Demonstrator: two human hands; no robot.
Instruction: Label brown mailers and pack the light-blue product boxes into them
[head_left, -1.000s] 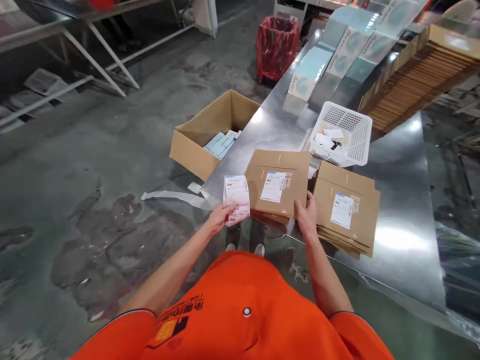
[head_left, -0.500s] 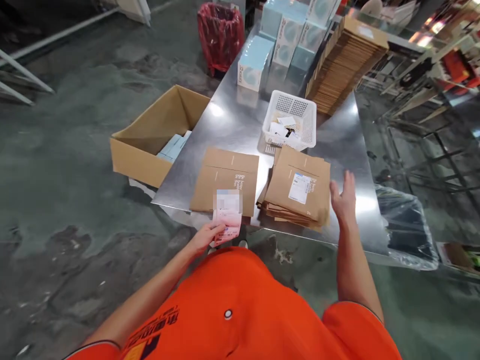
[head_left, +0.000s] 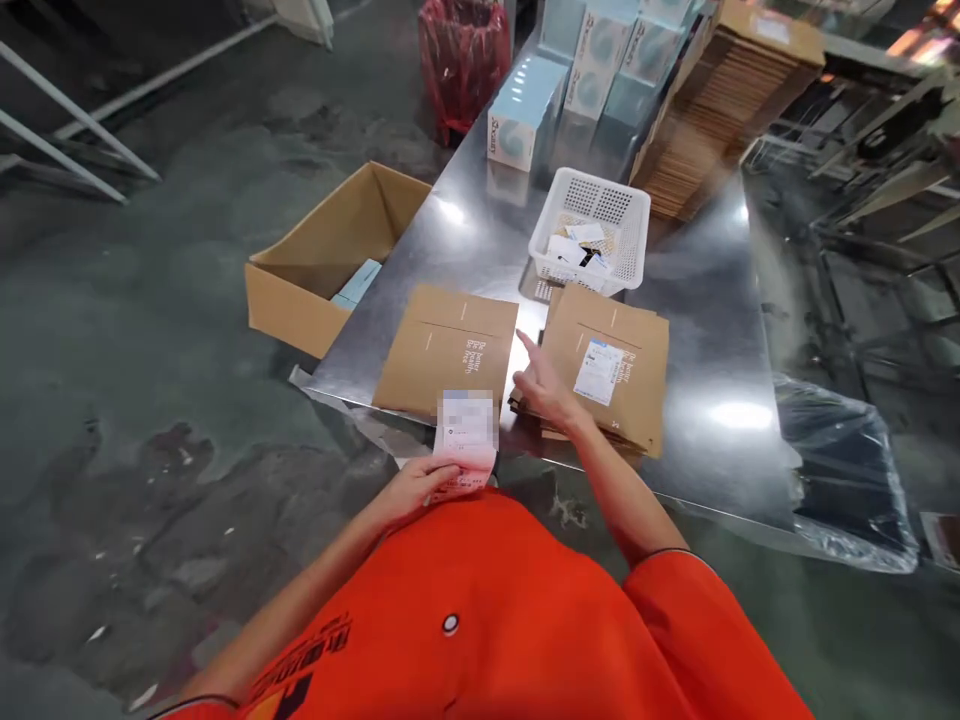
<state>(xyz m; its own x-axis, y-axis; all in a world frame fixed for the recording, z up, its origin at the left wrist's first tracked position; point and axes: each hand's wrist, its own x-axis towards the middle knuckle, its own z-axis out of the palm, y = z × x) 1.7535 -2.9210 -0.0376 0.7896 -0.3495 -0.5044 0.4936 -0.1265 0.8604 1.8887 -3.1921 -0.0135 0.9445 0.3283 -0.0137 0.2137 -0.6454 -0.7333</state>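
Factory floor, bare concrete, and a steel table (head_left: 675,440) runs out in front of the person in the orange shirt (head_left: 480,620). Everything's placed off that table. At its near edge, L hand (head_left: 411,490) has a narrow pinch on a strip of peel-off labels (head_left: 465,440), thumb on top, strip standing up off the fingers, top label blurred out, pinkish sheet below. R hand (head_left: 547,390) is wide open, index finger (head_left: 525,345) out, right over the gap btwn a single cardboard mailer (head_left: 446,350) and a stack of mailers (head_left: 604,370); can't tell if it's touching either. Good idea to keep that pinch firm so the strip doesn't curl. Mailers lie flat, stack's edges a bit uneven, a printed label on top. Past them on the table, a white plastic basket (head_left: 592,195) w/ paper scraps, then pale blue boxes (head_left: 525,110) and a flat cardboard pile (head_left: 720,120). Off the table's left side, on the floor: an open carton (head_left: 322,270) and a red bin (head_left: 461,65).
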